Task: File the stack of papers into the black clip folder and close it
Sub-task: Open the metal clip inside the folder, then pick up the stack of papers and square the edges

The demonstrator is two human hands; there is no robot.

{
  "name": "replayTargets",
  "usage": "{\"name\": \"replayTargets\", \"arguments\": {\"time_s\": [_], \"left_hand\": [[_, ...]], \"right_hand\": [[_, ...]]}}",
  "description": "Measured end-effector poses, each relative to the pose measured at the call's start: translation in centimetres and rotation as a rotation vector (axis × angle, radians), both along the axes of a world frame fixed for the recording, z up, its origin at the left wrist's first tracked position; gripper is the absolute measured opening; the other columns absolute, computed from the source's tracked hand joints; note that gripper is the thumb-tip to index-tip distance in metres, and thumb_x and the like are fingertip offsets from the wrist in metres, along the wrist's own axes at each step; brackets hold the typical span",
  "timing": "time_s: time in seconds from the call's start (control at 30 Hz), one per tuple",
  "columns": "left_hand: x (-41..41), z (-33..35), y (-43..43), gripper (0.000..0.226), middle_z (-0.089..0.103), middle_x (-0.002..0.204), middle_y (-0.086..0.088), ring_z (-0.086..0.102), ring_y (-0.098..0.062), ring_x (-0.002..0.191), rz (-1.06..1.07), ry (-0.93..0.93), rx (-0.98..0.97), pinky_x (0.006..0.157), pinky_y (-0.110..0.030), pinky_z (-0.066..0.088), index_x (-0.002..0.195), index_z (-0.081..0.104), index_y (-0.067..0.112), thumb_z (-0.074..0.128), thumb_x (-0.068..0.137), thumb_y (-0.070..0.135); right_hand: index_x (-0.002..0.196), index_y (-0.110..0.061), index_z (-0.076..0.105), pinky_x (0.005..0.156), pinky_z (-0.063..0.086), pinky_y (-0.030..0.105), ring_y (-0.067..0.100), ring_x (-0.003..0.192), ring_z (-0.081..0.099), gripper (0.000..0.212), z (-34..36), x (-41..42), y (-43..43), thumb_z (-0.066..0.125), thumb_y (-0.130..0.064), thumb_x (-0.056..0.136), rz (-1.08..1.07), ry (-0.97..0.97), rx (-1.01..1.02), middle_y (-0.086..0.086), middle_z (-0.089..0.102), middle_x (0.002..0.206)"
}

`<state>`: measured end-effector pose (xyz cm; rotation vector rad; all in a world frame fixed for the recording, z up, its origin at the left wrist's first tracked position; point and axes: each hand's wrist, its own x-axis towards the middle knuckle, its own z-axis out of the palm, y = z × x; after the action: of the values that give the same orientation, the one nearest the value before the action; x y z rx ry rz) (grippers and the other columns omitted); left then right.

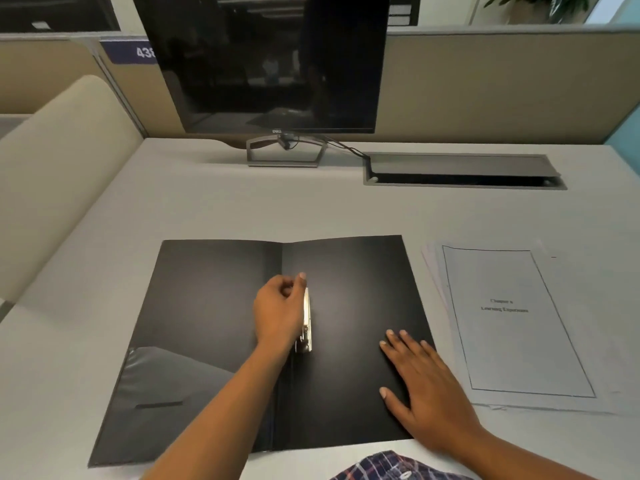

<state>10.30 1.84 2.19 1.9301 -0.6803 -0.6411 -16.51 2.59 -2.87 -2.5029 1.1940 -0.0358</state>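
Left hand [278,306] first: its fingers are curled tight at the upper end of the metal clip [307,320] that runs along the spine of the black clip folder [207,306]. As far as I can make out from my end it has hold of the clip's lever, though the knuckles hide the exact contact. Right hand [426,386] lies flat, fingers straight and a little spread, pressing down the folder's right panel near its front edge; it holds nothing.

The folder lies wide open, inside up, on the grey desk [207,202]. The stack of papers [512,323] sits just right of the folder and apart from it. Its title page faces up and its lower sheets are fanned out along the left edge. None of it is filed yet.

I read this as the clip-opening step, and a few things could go wrong from here:

- **Clip:** it looks sprung, so a slipping grip could let it snap back onto the fingertips.
- **Folder:** if the flat hand eases off while the lever is pulled, the light folder may lift or skid instead of the clip opening.
- **Papers:** the stack is ragged. Unless it is squared first, the clip may catch only some sheets and the rest could slide out or crease when the cover closes.
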Motion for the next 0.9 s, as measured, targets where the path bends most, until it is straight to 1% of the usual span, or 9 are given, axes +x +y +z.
{"name": "replayTargets", "arguments": {"time_s": [0.07,0.1,0.17,0.23,0.33,0.47,0.63,0.73,0.9], "left_hand": [[-2.6,0.1,1.3,0.011,0.063,0.065,0.003,0.056,-0.009,0.054,-0.035,0.029,-0.032,0.059,-0.030,0.049,0.079,0.066,0.023,0.069,0.089,0.023],[-4.0,0.2,1.8,0.012,0.063,0.067,0.003,0.055,-0.006,0.054,-0.059,0.033,-0.041,0.057,-0.024,0.048,0.080,0.066,0.024,0.070,0.088,0.018],[-7.0,0.4,2.6,0.015,0.065,0.068,0.003,0.057,-0.002,0.055,-0.103,0.018,-0.043,0.052,-0.012,0.045,0.082,0.065,0.026,0.072,0.087,0.013],[-9.9,0.4,2.7,0.014,0.067,0.070,0.002,0.060,0.001,0.060,-0.149,-0.003,-0.025,0.052,-0.009,0.046,0.087,0.065,0.026,0.073,0.086,0.014],[-13.8,0.5,1.9,0.014,0.068,0.077,0.000,0.065,-0.007,0.067,-0.200,0.029,0.011,0.057,-0.017,0.054,0.096,0.065,0.025,0.073,0.087,0.017],[-18.8,0.4,-0.2,0.022,0.067,0.090,0.006,0.067,-0.013,0.078,-0.228,0.061,0.083,0.071,-0.036,0.062,0.106,0.060,0.027,0.072,0.087,0.025],[-23.6,0.1,-2.2,0.044,0.060,0.106,0.015,0.059,-0.004,0.093,-0.253,0.029,0.143,0.077,-0.023,0.049,0.125,0.051,0.027,0.071,0.087,0.037],[-25.5,0.1,-2.9,0.055,0.057,0.118,0.009,0.058,-0.010,0.098,-0.225,0.033,0.173,0.080,-0.026,0.047,0.135,0.045,0.023,0.070,0.088,0.037],[-27.5,-0.6,-3.3,0.061,0.057,0.130,-0.001,0.059,-0.019,0.109,-0.171,0.016,0.228,0.090,-0.036,0.051,0.138,0.042,0.021,0.071,0.087,0.038]], "right_hand": [[0.150,-0.039,0.019,0.120,0.002,0.029,-0.002,0.146,-0.003,0.067,0.1,0.1,-0.1,0.030,-0.067,0.089,0.001,-0.058,0.050,-0.024,0.005,0.158],[0.147,-0.041,0.026,0.120,0.002,0.026,-0.004,0.145,-0.001,0.064,0.4,0.0,-0.3,0.035,-0.065,0.088,-0.016,-0.117,0.102,-0.027,0.007,0.156],[0.134,-0.040,0.048,0.117,0.009,0.019,-0.007,0.142,0.012,0.048,1.5,-0.5,-1.1,0.052,-0.052,0.088,-0.118,-0.296,0.249,-0.031,0.020,0.150],[0.116,-0.041,0.059,0.107,0.022,0.012,-0.013,0.128,0.032,0.029,3.0,-2.0,-2.1,0.062,-0.039,0.087,-0.290,-0.450,0.355,-0.039,0.035,0.135],[0.103,-0.048,0.058,0.097,0.036,0.012,-0.013,0.106,0.048,0.020,5.3,-5.7,-4.1,0.064,-0.035,0.088,-0.429,-0.563,0.398,-0.044,0.044,0.114],[0.102,-0.038,0.066,0.095,0.041,0.011,-0.009,0.106,0.057,0.020,8.0,-12.5,-7.5,0.067,-0.024,0.088,-0.507,-0.668,0.403,-0.026,0.063,0.113],[0.106,-0.021,0.067,0.092,0.044,0.026,0.015,0.111,0.060,0.021,8.1,-20.9,-12.0,0.069,-0.015,0.086,-0.698,-0.623,0.342,-0.003,0.066,0.111],[0.114,-0.023,0.063,0.093,0.044,0.031,0.019,0.116,0.057,0.027,7.3,-24.6,-14.0,0.068,-0.022,0.087,-0.776,-0.542,0.325,0.005,0.064,0.118],[0.127,-0.016,0.056,0.093,0.042,0.030,0.017,0.114,0.056,0.045,6.1,-27.8,-15.8,0.069,-0.027,0.085,-0.819,-0.462,0.299,0.004,0.060,0.130]]}}
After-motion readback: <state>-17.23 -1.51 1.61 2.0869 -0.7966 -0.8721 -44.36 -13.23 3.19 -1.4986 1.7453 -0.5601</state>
